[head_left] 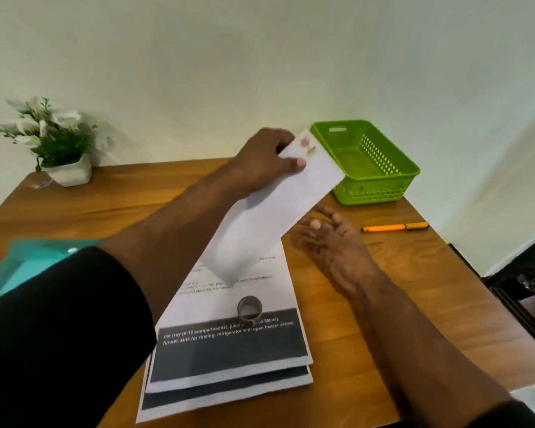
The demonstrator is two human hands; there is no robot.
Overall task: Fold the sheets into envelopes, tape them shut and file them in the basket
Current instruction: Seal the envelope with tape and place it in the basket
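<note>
**Folded envelope held up near the basket**

A potted plant (51, 140) is sitting at the tabletop's (112, 199) far left, a teal folder (28, 264) nearer. The left hand (266, 162) is pinching the folded envelope (269, 211) by its far end, lifting it above the stacked sheets (229, 359), where a tape roll (249, 307) is resting. The right hand (334, 245) is hovering beneath, fingers relaxed, holding nothing. The green basket (380, 183) and an orange pen (394, 227) are lying rightmost.
</note>
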